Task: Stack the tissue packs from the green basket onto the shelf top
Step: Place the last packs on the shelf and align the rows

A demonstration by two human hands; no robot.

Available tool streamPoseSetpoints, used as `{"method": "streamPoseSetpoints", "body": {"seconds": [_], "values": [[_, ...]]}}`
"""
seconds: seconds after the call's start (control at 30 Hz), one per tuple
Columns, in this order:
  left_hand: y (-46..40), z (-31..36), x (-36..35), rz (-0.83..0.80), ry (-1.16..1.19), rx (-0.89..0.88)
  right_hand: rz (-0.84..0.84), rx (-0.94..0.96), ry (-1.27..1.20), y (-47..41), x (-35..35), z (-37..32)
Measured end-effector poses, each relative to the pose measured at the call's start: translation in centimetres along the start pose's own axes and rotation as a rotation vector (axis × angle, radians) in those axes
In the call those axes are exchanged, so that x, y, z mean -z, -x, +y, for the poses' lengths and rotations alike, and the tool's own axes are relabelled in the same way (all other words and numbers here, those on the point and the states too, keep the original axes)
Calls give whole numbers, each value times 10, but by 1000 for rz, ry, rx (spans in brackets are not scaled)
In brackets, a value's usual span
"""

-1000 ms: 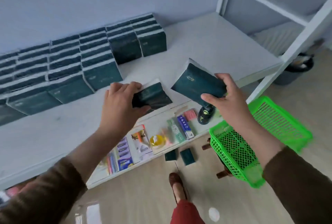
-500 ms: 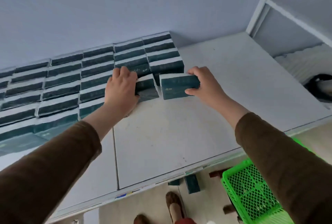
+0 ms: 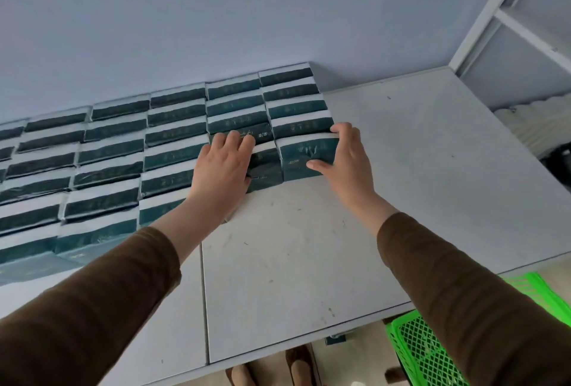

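Note:
Rows of dark green tissue packs (image 3: pixel 173 135) with white tops stand against the wall on the white shelf top (image 3: pixel 309 246). My left hand (image 3: pixel 224 166) presses on one pack (image 3: pixel 265 166) at the front of the second row from the right. My right hand (image 3: pixel 346 156) grips another pack (image 3: pixel 304 156) at the front of the rightmost row, thumb on its near face and fingers over its top. Both packs rest on the shelf top, touching the packs behind them. The green basket (image 3: pixel 432 351) shows below the shelf edge at lower right.
A white metal frame (image 3: pixel 482 14) rises at the far right corner. The right half of the shelf top is bare white board. Below the front edge I see the floor and the person's shoes (image 3: pixel 296 367).
Both hands carried a pack each up from near the basket to the shelf top and pushed them back against the front of the two rightmost rows. The view tilted upward.

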State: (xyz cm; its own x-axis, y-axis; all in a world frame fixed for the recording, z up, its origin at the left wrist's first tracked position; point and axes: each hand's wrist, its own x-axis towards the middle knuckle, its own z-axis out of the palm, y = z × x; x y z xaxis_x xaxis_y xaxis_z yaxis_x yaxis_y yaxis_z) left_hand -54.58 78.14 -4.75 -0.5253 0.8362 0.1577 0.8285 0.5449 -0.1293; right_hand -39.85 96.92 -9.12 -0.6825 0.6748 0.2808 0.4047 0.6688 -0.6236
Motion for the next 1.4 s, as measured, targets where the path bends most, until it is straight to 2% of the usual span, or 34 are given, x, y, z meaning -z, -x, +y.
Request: {"method": "streamPoseSetpoints", "body": {"seconds": [0.3,0.5,0.8,0.97,1.2,1.33,1.4], "values": [[15,5,9,-27,23,10,-63,5,-93,12,8,3],[51,23,27,87,120,-9,-25,41,112,55,40,-3],[167,104,54,166,262,-193,48,-46,129,230,98,-14],[246,156,36,179,326,-291,38,-140,141,333,113,-1],[307,215,-35,81,361,-418,-34,-309,60,415,94,57],[336,240,-110,-124,388,-433,-124,-534,-111,455,44,116],[352,251,-161,-295,368,-430,-198,-661,-179,478,9,153]]}}
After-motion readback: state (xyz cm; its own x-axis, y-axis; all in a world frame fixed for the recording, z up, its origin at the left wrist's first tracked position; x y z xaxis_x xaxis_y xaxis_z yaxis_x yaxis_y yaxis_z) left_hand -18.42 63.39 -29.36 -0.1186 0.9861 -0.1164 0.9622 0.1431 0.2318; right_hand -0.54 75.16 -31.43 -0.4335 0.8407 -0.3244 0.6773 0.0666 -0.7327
